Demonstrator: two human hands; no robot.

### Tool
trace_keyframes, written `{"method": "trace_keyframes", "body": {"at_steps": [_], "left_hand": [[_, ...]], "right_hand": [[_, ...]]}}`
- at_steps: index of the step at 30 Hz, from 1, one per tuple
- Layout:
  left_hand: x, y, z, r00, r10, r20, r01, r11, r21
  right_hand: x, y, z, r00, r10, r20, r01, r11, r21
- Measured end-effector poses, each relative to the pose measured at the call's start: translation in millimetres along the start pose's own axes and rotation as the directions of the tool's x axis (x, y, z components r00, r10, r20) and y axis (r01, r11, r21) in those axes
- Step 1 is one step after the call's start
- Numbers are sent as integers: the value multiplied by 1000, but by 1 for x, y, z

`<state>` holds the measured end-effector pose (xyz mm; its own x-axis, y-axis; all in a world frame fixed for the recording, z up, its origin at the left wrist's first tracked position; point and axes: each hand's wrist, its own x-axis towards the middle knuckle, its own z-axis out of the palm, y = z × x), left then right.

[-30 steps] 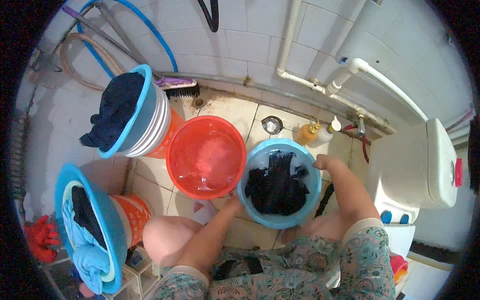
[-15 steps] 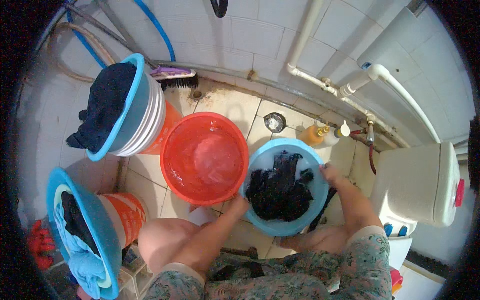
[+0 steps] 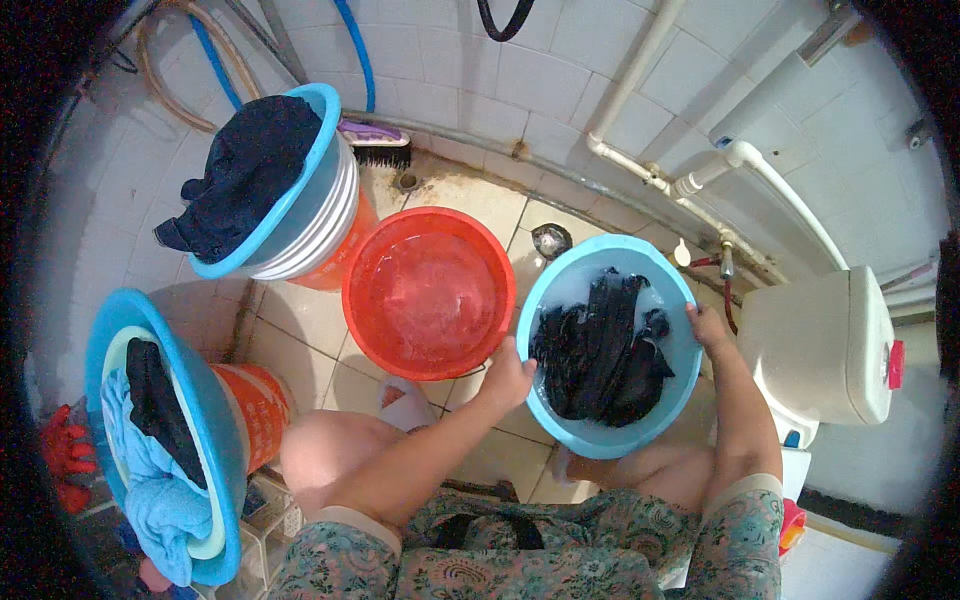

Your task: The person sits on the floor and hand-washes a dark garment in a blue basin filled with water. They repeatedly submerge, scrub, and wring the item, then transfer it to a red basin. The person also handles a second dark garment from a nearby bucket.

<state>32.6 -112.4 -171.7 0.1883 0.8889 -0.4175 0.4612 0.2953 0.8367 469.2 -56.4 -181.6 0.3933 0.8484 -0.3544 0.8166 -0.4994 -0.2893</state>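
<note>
My left hand [image 3: 509, 378] grips the left rim of a light blue basin [image 3: 686, 395], fingers mostly hidden beneath it. On the opposite side my right hand [image 3: 708, 326] is closed round the right rim. The basin looks held up off the floor between my knees. A wet black garment [image 3: 602, 350] lies bunched in the cloudy water inside it. Just left of my left hand stands a red bucket [image 3: 354, 310] filled with water.
Two blue basins rest on buckets at left: the upper basin [image 3: 328, 130] holds dark clothes [image 3: 255, 175], the lower basin [image 3: 235, 480] a blue towel [image 3: 170, 520]. A scrubbing brush [image 3: 380, 145] and floor drain [image 3: 551, 240] lie ahead; a toilet tank [image 3: 815, 335] stands right.
Both my hands have brought the light blue basin up and to the right, closer to me. It now covers most of the bottles behind it. The whole view has shifted slightly.
</note>
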Motion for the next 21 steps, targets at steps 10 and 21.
{"method": "trace_keyframes", "body": {"at_steps": [10,21], "left_hand": [[-8,67,-97,925,273,-266,-321,934,-157],[1,32,-237,757,385,-528,-330,923,199]], "right_hand": [[-60,-130,-86,994,-44,-98,45,999,8],[-67,-263,-44,958,-284,40,275,950,149]]}}
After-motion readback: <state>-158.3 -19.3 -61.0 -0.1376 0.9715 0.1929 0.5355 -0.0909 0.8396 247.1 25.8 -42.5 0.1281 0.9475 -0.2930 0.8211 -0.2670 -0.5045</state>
